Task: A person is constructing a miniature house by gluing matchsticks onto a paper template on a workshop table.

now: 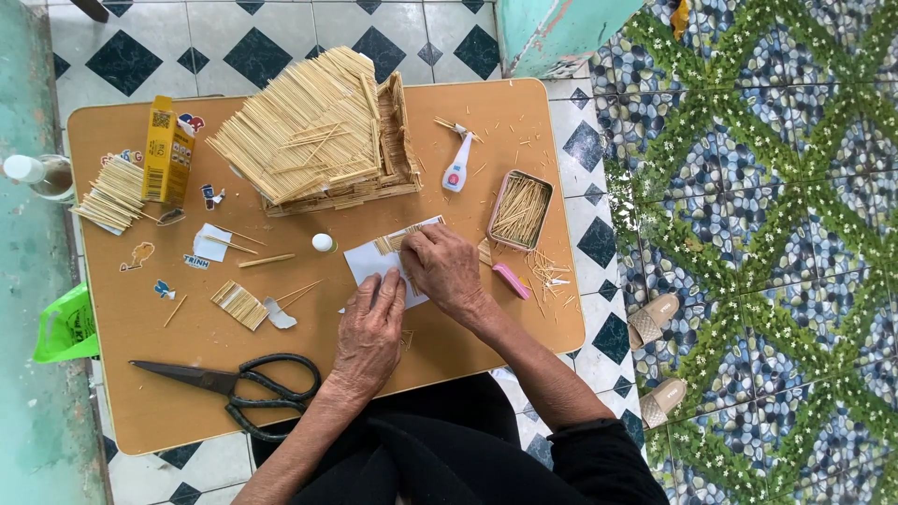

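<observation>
My left hand (369, 332) lies flat on a white sheet of paper (367, 262) in the middle of the small wooden table (140, 402), pressing it down. My right hand (444, 271) rests on the same sheet, fingertips on a row of thin sticks (391, 243) laid on the paper. Whether the fingers pinch a stick is hidden. A model house of thin sticks (318, 131) stands behind the paper. A small white glue bottle (456, 168) lies to its right. A metal tin of sticks (519, 210) sits at the right edge.
Black scissors (248, 383) lie at the front left. A yellow box (168, 154), a stick bundle (114, 194), a small stick panel (239, 305), a pink cutter (512, 281) and a white cap (323, 242) are on the table. A bottle (37, 175) and green bag (65, 327) stand left.
</observation>
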